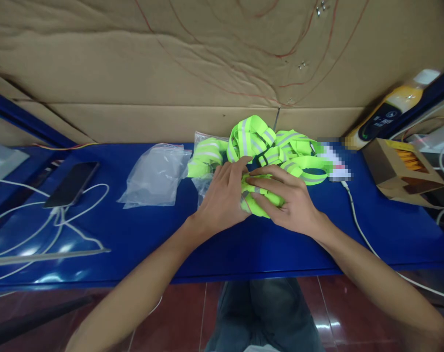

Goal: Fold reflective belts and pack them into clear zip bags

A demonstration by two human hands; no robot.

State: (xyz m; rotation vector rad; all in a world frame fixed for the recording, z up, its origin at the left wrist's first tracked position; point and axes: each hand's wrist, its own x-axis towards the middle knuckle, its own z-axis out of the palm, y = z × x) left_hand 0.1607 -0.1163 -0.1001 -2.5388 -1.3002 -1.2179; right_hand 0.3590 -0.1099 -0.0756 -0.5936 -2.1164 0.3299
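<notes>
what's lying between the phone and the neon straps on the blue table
In the head view, a pile of clear plastic bags lies between the phone and the neon straps.

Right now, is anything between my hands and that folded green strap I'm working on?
Nothing visible. The left hand and the right hand both rest directly on the folded green strap on the blue table. The pile of straps lies just behind it, and the plastic bags lie off to the left.

Phone (72, 184) with white cables (42, 230), empty plastic bags (156, 175), cardboard box (398, 168), yellow bottle (390, 115) on blue table (141, 234).
</notes>
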